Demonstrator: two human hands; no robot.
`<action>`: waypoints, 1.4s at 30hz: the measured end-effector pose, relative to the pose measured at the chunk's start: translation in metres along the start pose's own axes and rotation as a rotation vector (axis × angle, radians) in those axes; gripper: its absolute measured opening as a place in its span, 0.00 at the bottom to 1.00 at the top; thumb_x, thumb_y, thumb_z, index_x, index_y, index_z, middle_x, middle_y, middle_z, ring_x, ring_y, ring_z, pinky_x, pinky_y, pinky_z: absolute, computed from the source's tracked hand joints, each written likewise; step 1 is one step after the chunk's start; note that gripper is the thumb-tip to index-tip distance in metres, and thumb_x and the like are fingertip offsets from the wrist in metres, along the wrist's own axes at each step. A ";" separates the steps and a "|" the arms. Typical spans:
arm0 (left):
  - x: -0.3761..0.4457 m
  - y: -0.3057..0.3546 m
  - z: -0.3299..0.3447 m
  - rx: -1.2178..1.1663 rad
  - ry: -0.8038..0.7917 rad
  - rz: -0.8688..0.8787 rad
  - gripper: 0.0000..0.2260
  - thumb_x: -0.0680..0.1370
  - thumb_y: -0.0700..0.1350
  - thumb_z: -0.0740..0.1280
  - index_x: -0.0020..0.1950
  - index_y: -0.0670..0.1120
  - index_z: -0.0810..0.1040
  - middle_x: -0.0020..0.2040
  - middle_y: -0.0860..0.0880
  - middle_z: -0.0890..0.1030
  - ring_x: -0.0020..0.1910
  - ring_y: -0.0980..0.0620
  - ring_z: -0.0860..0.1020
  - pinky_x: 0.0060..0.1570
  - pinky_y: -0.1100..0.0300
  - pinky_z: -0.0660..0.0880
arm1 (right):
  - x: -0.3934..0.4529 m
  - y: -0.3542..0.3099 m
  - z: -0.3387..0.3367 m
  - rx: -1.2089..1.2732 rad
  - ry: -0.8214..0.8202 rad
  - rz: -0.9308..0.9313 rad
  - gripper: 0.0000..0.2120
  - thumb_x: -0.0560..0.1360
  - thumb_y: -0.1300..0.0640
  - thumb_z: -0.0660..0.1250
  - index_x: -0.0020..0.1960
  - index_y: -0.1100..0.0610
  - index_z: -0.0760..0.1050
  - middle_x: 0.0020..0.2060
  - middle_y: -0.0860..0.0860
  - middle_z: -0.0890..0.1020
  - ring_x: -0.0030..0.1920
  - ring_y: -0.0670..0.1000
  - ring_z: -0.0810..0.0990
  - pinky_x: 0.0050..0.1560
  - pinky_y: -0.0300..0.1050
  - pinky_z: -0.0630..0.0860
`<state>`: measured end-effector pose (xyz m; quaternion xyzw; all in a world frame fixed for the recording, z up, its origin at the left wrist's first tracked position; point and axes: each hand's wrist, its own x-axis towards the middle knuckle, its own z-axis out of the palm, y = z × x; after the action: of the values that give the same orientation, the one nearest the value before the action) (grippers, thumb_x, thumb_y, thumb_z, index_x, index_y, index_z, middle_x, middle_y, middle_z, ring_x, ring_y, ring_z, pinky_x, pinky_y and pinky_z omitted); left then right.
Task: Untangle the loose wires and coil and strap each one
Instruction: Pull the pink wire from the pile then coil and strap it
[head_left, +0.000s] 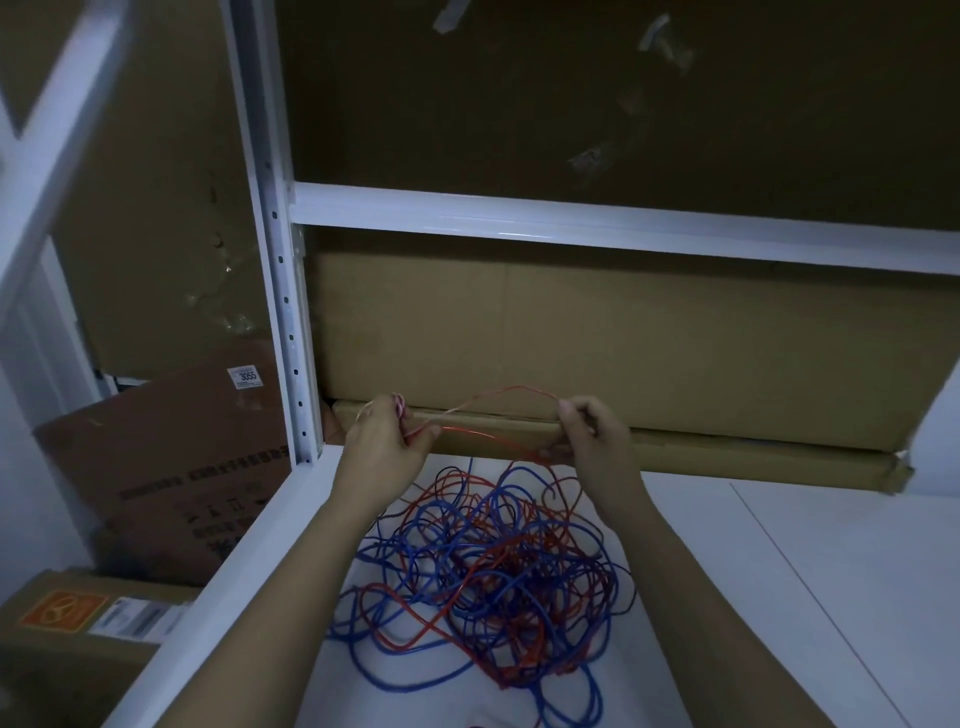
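Wires (483, 577) tangle on a white shelf (779, 597) before cardboard; both hands (387, 439) pinch a red strand (498, 396).

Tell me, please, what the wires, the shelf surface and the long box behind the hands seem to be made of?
Red wire and blue wires: smooth, flexible coloured insulation, probably plastic; core unseen.
Shelf: smooth white board in white-painted metal framing, likely; the upright is perforated.
Long box: matte brown cardboard, torn at its right end.

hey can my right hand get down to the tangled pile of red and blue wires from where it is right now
Probably yes. The right hand is above the far edge of the wire tangle on the white shelf, with nothing between them. But it pinches a red wire also held by the left hand, so it should let go first.
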<state>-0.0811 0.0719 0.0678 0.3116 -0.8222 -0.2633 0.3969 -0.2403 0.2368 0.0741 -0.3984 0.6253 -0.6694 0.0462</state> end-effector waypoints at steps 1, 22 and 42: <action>0.001 0.001 -0.004 0.049 -0.009 0.025 0.17 0.74 0.53 0.71 0.41 0.46 0.65 0.38 0.50 0.69 0.38 0.48 0.69 0.33 0.56 0.63 | 0.003 -0.005 0.000 -0.011 -0.006 -0.027 0.12 0.81 0.56 0.61 0.39 0.54 0.73 0.27 0.45 0.76 0.29 0.45 0.77 0.31 0.41 0.76; -0.013 0.058 -0.092 -1.076 -0.641 0.103 0.11 0.78 0.49 0.60 0.39 0.44 0.71 0.24 0.53 0.65 0.24 0.56 0.63 0.32 0.61 0.59 | 0.053 -0.054 0.023 -0.347 0.110 -0.157 0.09 0.80 0.52 0.61 0.45 0.52 0.77 0.40 0.51 0.80 0.39 0.50 0.76 0.40 0.43 0.71; -0.033 0.038 -0.051 0.171 -0.416 0.273 0.09 0.83 0.50 0.54 0.48 0.47 0.66 0.38 0.48 0.73 0.39 0.46 0.73 0.34 0.59 0.65 | -0.055 -0.033 0.031 -0.577 -0.292 -0.615 0.06 0.77 0.63 0.66 0.50 0.56 0.80 0.40 0.46 0.79 0.39 0.41 0.76 0.39 0.36 0.72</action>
<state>-0.0350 0.1117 0.1048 0.1694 -0.9398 -0.1953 0.2237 -0.1708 0.2499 0.0735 -0.6528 0.6258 -0.3869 -0.1802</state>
